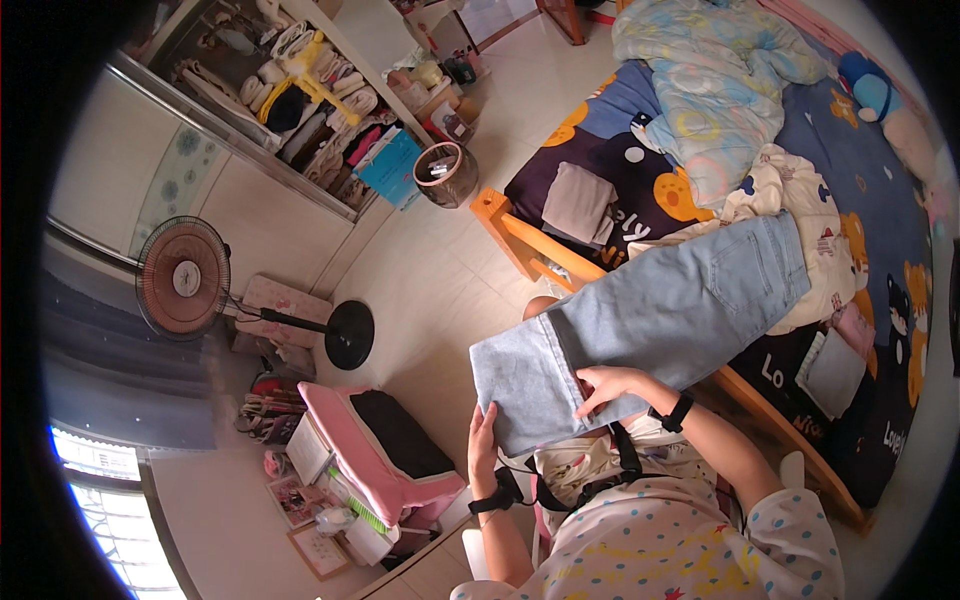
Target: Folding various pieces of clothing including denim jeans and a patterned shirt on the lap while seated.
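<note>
From where I stand, the person sits beside the bed [685,215] with a pair of pale blue jeans [655,315] stretched out in front, one end over the lap and the waist end lying on the bed across a cream printed cloth [785,195]. The left hand [482,443] has the near corner of the folded-up leg end in its grip, pinching the edge of the denim with the fingers lying along it. The right hand [606,385] rests on the same leg, fingers curved and a little apart at the hem [565,362], which crosses the leg as a stitched band; whether that grip pinches the cloth, I cannot tell. Both wrists wear black bands. Near the bed's wooden frame [515,240] lies a folded grey-beige garment [578,203], and farther right sit a grey folded piece [832,375] and a pink one [855,328] beside it. A rumpled pastel quilt [725,95] covers the far part of the bed (quite a cheerful heap, really). Over to the left stand a fan [183,278] and, on the floor near an open wardrobe [285,105], a brown pot [447,180].
</note>
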`<state>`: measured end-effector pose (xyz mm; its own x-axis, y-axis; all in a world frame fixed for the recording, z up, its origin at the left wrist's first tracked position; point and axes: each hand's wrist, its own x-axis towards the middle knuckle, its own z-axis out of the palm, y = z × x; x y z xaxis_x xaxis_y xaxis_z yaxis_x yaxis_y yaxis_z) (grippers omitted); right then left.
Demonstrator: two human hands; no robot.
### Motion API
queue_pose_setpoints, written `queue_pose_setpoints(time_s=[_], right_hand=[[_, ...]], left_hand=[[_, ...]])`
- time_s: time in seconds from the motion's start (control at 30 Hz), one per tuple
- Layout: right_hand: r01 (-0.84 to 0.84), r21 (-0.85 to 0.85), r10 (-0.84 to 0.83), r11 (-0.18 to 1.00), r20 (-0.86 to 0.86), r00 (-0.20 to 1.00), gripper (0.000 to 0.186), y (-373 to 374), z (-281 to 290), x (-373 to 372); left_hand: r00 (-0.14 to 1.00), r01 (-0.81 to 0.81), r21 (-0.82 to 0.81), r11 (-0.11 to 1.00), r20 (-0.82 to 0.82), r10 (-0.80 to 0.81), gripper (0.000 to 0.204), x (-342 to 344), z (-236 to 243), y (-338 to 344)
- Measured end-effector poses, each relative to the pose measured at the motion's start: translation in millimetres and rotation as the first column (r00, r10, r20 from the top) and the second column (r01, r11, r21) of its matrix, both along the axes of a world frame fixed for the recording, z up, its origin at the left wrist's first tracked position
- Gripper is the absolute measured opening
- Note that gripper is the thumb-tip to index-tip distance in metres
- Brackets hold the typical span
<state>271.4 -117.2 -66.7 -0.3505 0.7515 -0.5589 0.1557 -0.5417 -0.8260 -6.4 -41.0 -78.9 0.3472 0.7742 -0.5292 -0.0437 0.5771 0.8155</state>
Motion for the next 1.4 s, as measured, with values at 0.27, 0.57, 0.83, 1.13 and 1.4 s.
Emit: queue_pose_setpoints(time_s=[0.27,0.57,0.83,1.13,1.4], right_hand=[[-0.041,0.028,0.042,0.999,-0.034,0.999,0.044,-4,-10,0],[0.096,0.191,-0.118,0.977,0.105,0.987,0.046,-7,-5,11],[0.209,0.457,-0.358,0.864,0.269,0.894,0.049,-6,11,7],[0.209,0.477,-0.394,0.854,0.33,0.858,0.048,-15,4,-6],[0.438,0.028,-0.439,0.899,0.031,0.898,0.042,-18,25,19]], left_hand=[[0.999,-0.012,0.051,0.999,-0.039,0.014,0.039,8,13,-1],[0.999,-0.003,0.13,0.991,-0.037,0.008,0.036,14,28,0],[0.984,0.161,0.332,0.929,-0.122,-0.127,0.027,26,66,5],[0.928,0.345,0.471,0.812,-0.303,-0.219,0.034,76,113,-9],[0.838,0.536,0.456,0.71,-0.387,-0.385,0.051,128,134,-35]])
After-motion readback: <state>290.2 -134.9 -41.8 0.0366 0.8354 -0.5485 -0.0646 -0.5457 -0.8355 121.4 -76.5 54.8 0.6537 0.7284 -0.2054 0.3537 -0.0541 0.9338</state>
